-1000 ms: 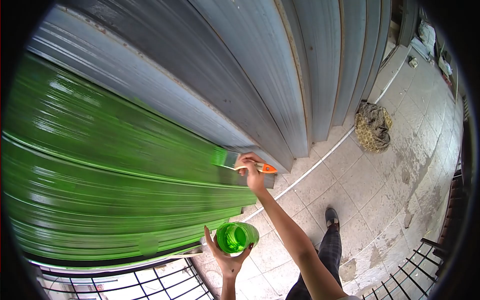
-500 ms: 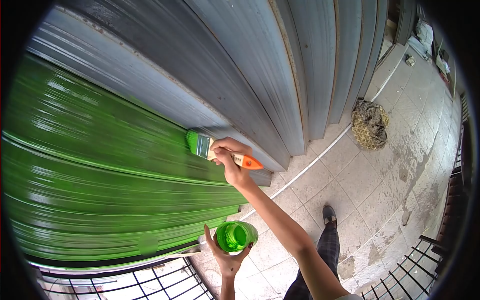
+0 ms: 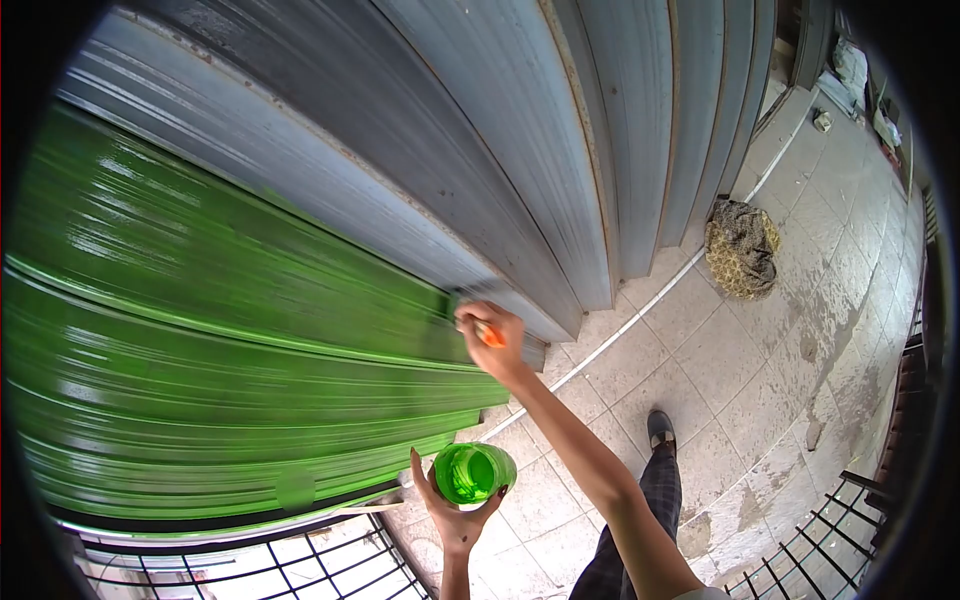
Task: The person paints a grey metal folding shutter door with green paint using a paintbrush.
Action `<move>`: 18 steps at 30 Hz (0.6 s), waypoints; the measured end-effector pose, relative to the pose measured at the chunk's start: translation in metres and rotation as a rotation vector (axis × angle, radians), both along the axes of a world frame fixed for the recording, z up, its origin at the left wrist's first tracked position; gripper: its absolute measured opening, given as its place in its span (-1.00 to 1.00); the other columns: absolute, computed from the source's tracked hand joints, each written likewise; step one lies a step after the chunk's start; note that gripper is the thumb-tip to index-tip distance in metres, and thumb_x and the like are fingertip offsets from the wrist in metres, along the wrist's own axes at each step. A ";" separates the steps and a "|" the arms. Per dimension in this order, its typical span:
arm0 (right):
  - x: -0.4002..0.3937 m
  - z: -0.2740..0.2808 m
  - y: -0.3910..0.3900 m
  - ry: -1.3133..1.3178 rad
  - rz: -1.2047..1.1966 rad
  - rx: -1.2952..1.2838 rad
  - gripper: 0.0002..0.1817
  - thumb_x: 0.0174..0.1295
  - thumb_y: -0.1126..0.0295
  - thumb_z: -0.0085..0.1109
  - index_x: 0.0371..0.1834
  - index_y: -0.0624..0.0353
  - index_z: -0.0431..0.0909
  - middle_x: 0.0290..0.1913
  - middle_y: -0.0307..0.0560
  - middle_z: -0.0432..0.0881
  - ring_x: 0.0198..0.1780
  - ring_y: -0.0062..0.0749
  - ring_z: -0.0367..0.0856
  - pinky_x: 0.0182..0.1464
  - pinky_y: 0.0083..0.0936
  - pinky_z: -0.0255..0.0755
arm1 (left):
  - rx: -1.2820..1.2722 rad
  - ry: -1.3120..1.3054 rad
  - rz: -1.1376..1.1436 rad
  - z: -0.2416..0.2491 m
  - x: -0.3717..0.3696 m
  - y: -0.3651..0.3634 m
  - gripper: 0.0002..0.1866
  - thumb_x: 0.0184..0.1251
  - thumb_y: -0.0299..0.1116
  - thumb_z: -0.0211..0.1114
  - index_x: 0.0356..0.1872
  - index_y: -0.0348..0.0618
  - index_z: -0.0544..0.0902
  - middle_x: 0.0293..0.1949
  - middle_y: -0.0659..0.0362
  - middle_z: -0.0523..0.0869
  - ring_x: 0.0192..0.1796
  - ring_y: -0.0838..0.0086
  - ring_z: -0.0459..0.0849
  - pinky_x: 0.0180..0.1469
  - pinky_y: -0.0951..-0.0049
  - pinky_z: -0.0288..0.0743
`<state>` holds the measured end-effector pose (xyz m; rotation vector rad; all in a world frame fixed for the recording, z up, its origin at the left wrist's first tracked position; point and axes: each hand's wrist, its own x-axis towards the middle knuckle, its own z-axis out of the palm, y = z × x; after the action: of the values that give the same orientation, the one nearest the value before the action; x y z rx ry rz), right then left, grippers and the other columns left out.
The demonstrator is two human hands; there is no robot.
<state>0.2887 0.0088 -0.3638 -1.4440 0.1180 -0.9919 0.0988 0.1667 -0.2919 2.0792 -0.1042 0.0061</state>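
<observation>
From where I stand, the fingers of the right hand [image 3: 496, 332] are curled tight around a paintbrush with an orange-tipped handle [image 3: 491, 335], its butt pointing up toward the viewer. The bristle end is mostly hidden behind the knuckles and blurred, up against the ribbed metal panelling [image 3: 480, 150], right where wet green meets bare grey.

The left hand [image 3: 455, 518], lower down, grips a round, green-smeared tub [image 3: 475, 473] from below, 1 finger stretched up along its left and another digit pressed on its right; green paint lies inside. The 2 hands are well apart.

Outward from there, glossy green covers the bands at left, while the ribs above and to the right are grey with rusty edges. Under the arms lies a pale tiled floor [image 3: 690, 350], with 1 dark shoe [image 3: 660, 428] on it. Farther off sits a crumpled, mottled brown-and-yellow cloth [image 3: 742, 250]; a black wire grid [image 3: 290, 565] runs along the bottom left.
</observation>
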 end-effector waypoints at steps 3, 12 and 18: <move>0.006 0.099 -0.007 -0.279 0.074 0.023 -0.94 0.14 0.61 0.13 -0.39 0.25 0.59 -0.51 -0.11 0.62 -0.54 -0.52 0.59 -0.51 -0.65 0.39 | -0.018 0.005 0.012 0.006 0.001 -0.003 0.33 -0.35 -0.52 0.60 0.43 -0.25 -0.24 0.08 -0.12 0.42 0.06 0.19 0.54 0.13 0.20 0.47; 0.006 0.051 0.004 -0.319 0.343 0.449 -0.86 0.26 0.46 0.03 -0.36 0.29 0.54 -0.47 -0.14 0.61 -0.49 -0.64 0.55 -0.53 -0.70 0.39 | -0.007 -0.025 0.021 0.015 0.003 0.002 0.32 -0.36 -0.52 0.60 0.43 -0.24 -0.22 0.06 -0.10 0.43 0.06 0.19 0.53 0.14 0.20 0.46; -0.020 -0.105 0.009 0.208 0.125 0.538 -0.84 0.25 0.41 0.02 -0.40 0.24 0.55 -0.50 -0.23 0.58 -0.48 -0.62 0.57 -0.52 -0.70 0.38 | 0.035 -0.062 0.015 0.009 -0.002 0.006 0.28 -0.34 -0.54 0.56 0.44 -0.17 -0.17 0.04 -0.11 0.46 0.05 0.18 0.56 0.13 0.17 0.54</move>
<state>0.2685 0.0176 -0.4687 -1.0379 0.4101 -0.6385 0.0971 0.1731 -0.2828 2.1153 -0.1277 0.0785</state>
